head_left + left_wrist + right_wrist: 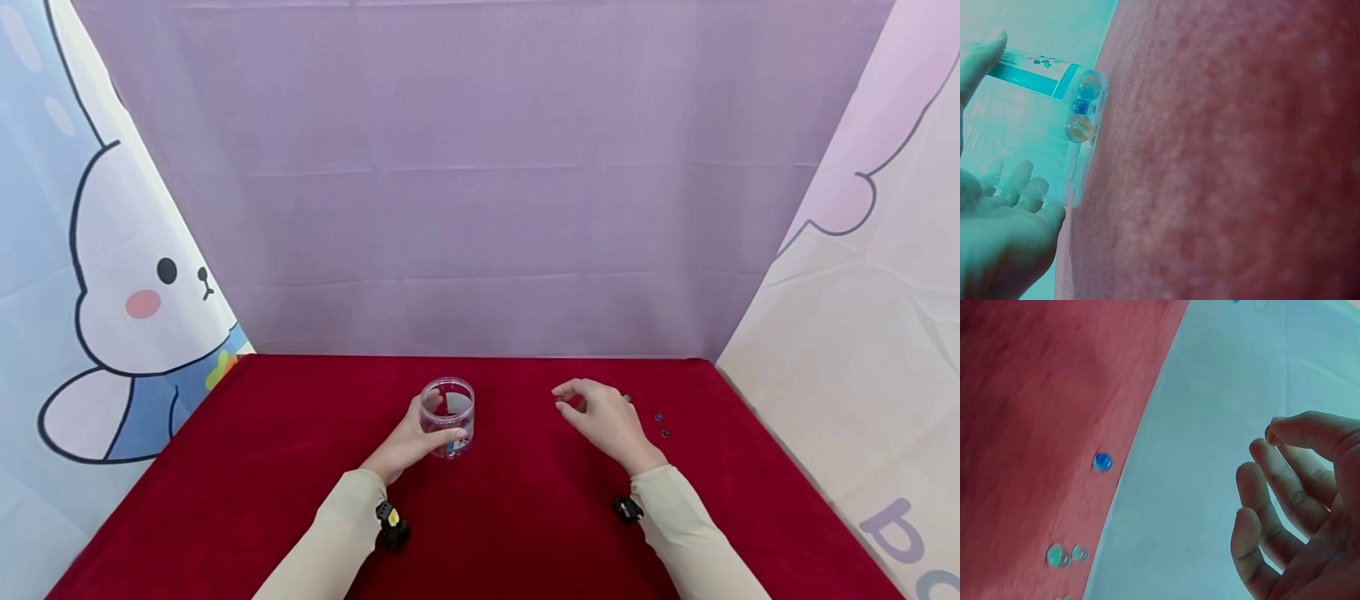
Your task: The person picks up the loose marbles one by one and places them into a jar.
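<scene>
My left hand grips a clear plastic jar, thumb on one side and fingers round the other. The jar stands upright with its mouth uncovered and a printed label on its wall. At its bottom lie a few glass marbles, one of them blue, seen in the left wrist view. To the right of the jar, my right hand is raised over the cloth. Between its thumb and forefinger it pinches a small amber marble, mostly covered by the fingertips; the other fingers are loosely bent.
Loose marbles lie on the red cloth right of the right hand: a blue one, a dark one and a greenish one close behind the hand. A purple curtain rises at the table's back edge, with printed sheets on both sides.
</scene>
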The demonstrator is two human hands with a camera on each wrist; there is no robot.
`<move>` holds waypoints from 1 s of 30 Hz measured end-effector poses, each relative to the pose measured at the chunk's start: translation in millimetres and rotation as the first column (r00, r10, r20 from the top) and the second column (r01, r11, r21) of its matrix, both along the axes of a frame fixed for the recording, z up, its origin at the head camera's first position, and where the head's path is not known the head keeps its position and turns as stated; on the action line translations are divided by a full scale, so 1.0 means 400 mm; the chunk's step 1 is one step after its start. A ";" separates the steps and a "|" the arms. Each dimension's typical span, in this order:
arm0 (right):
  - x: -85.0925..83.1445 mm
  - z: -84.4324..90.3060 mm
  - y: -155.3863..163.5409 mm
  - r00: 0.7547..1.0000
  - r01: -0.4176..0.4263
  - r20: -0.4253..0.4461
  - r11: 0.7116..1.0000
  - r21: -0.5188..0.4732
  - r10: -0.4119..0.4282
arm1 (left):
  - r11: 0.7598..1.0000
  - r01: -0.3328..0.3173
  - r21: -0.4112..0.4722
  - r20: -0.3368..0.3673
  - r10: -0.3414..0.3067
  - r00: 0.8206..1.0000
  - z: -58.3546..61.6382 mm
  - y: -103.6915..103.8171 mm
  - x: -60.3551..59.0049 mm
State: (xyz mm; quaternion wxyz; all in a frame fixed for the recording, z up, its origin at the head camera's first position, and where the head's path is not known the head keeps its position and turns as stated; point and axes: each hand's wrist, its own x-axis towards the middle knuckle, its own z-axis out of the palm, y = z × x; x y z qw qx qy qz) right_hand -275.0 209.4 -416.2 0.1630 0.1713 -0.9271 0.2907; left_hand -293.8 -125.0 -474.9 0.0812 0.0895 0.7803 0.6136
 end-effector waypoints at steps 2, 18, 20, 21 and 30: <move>-0.002 0.001 -0.014 1.000 -0.009 -0.001 1.000 -0.009 0.009 | 1.000 -0.001 -0.002 -0.001 0.001 1.000 0.000 0.000 0.000; -0.014 0.007 -0.113 0.998 -0.065 0.015 0.997 -0.037 0.065 | 1.000 -0.001 0.005 -0.002 0.001 1.000 -0.002 -0.001 0.001; -0.017 0.009 -0.126 0.997 -0.070 0.014 0.997 -0.043 0.071 | 1.000 -0.002 0.007 -0.002 0.002 1.000 -0.001 -0.001 0.001; -0.018 0.009 -0.132 0.997 -0.072 0.014 0.996 -0.046 0.073 | 1.000 -0.003 0.007 -0.003 0.003 1.000 -0.001 0.000 0.000; -0.025 0.013 -0.188 0.994 -0.107 -0.022 0.993 -0.054 0.106 | 1.000 -0.008 0.008 0.004 0.008 1.000 -0.002 0.001 -0.005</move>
